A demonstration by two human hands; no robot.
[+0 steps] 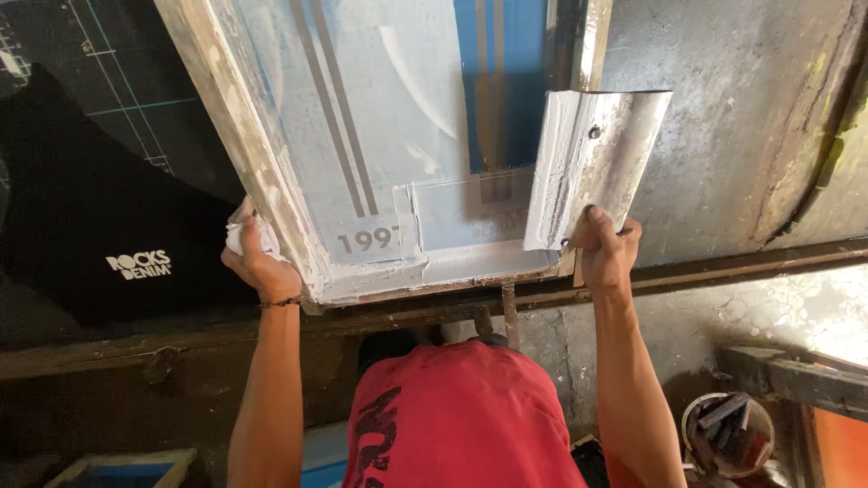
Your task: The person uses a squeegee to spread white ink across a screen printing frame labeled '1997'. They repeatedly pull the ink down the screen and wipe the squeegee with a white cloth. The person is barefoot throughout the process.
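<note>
Red shirt (461, 416) below — my left hand (260, 267) clutches a white rag (246, 237) against the wooden screen frame (244, 136); right hand (608, 248) pinches the paint-smeared squeegee (592, 163) over the frame's corner.

The screen frame (262, 154) is pale, whitish wood, its mesh (389, 108) light blue with grey diagonal stripes and a deeper blue band. The squeegee (592, 163) is silvery metal smeared white. The rag (249, 237) is white, the shirt (461, 416) red with dark print, and the fabric (81, 226) black with white lettering.
</note>
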